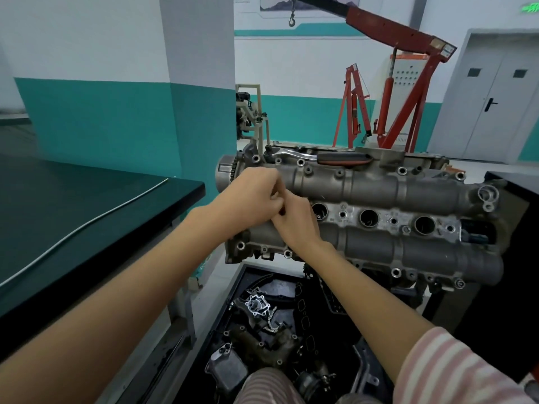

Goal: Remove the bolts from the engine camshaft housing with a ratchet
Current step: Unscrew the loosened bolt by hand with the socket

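While both hands (274, 205) pinch something unseen | tray (233, 290): engine parts (262, 339)

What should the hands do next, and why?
Probably lift the small dark bolt clear of the grey metal camshaft housing: both the left hand and right hand pinch there, while the chrome ratchet with black-and-red handle lies unused on top.

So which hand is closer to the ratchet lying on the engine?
Left. The left hand is just below the head end of the ratchet, apart from it. The right hand sits lower on the housing, farther away.
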Motion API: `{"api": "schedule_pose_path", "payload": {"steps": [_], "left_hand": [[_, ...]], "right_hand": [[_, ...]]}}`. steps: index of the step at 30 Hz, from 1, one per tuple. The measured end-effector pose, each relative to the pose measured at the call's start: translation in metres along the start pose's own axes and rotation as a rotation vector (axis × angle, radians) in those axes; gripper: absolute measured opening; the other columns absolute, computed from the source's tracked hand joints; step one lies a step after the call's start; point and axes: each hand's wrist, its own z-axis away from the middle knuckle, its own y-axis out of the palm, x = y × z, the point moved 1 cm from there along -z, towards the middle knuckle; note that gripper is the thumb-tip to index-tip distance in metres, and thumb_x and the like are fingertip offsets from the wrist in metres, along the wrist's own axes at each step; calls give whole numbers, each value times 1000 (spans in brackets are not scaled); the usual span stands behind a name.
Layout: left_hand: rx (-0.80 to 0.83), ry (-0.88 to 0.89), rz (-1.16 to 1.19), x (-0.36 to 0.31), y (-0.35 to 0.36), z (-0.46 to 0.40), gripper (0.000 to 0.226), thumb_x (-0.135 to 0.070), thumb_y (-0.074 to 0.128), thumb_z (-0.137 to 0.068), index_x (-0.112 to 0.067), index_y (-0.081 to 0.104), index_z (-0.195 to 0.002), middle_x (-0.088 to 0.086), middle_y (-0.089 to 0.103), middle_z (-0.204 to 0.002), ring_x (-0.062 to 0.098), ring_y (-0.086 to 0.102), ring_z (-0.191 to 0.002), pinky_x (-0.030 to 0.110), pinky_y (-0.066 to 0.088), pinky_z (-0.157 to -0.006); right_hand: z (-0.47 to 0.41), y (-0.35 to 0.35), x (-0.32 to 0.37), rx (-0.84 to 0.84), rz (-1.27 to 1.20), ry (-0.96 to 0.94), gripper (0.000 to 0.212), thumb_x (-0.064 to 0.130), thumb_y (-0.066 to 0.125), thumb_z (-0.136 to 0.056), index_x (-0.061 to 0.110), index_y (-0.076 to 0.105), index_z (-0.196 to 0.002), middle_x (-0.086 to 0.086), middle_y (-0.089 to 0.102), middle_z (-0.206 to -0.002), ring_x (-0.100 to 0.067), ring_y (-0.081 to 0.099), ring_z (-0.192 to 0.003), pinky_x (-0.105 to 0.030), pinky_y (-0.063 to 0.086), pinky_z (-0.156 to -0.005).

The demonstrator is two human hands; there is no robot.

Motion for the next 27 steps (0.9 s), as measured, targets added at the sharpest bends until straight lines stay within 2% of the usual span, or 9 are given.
{"api": "schedule_pose_path", "payload": {"steps": [2, 4, 8, 11, 14, 17, 20, 23, 27], "left_hand": [[9, 96, -42, 3, -3, 11, 25, -3, 51, -88, -9, 63, -109, 5, 66, -107, 19, 59, -100, 27, 43, -84], [-10, 149, -78, 6, -2, 18, 28, -2, 49, -90, -8, 60, -116, 6, 65, -111, 22, 58, -105, 29, 41, -87], [-136, 162, -81, 14, 3, 23, 21, -17, 53, -94, -8, 62, -110, 7, 67, -101, 22, 60, -95, 19, 34, -72], [-245, 19, -130, 15, 8, 18, 30, -33, 52, -94, -6, 65, -98, 10, 68, -85, 25, 61, -82, 26, 36, -65], [-347, -69, -150, 11, 19, 16, 38, -40, 47, -95, -5, 62, -88, 7, 59, -69, 24, 56, -67, 30, 38, -58], [-368, -39, 29, 21, 23, 20, 28, -38, 59, -89, -10, 61, -92, -3, 58, -73, 13, 54, -69, 23, 39, -61], [-243, 76, 234, 35, 24, 25, 29, -17, 68, -85, -13, 63, -113, -4, 68, -103, 8, 61, -97, 6, 38, -80], [-230, 126, 432, 40, 27, 23, 34, -3, 63, -86, -12, 63, -119, -6, 67, -112, 1, 59, -107, 11, 41, -95], [-311, 174, 441, 45, 30, 19, 27, -7, 69, -83, -10, 68, -109, -4, 69, -104, 2, 63, -99, 17, 47, -90]], "right_hand": [[-2, 1, -1, 2, 18, 31, 6, 18, 58, -85, 18, 60, -91, 9, 55, -70, -12, 54, -66, -28, 42, -58], [-2, 1, -1, 1, 35, 41, 5, 21, 59, -86, 20, 59, -91, 11, 55, -70, -12, 56, -68, -28, 45, -61], [0, -1, -1, 28, 93, -43, 7, 21, 56, -87, 20, 60, -93, 13, 50, -76, -12, 52, -72, -26, 36, -57], [1, -3, 0, 22, 66, -49, 13, 27, 61, -85, 21, 58, -96, 15, 42, -74, -4, 44, -65, -23, 33, -55], [2, -4, 1, -31, -9, -32, 18, 28, 68, -82, 18, 53, -86, 9, 50, -77, -7, 47, -66, -24, 39, -57], [4, -3, -1, -38, -2, -50, 14, 22, 65, -84, 15, 53, -81, 8, 52, -76, -12, 50, -68, -27, 39, -56], [2, -2, -5, -48, 28, -61, 12, 20, 63, -84, 18, 52, -80, 13, 47, -71, -5, 43, -61, -22, 31, -51], [1, 0, -6, -50, 27, -71, 10, 24, 62, -86, 15, 60, -92, 12, 53, -75, 0, 41, -58, -13, 28, -51], [2, 1, -8, -57, 42, -54, 11, 25, 60, -86, 15, 59, -92, 18, 43, -67, 0, 39, -58, -13, 25, -49]]}}
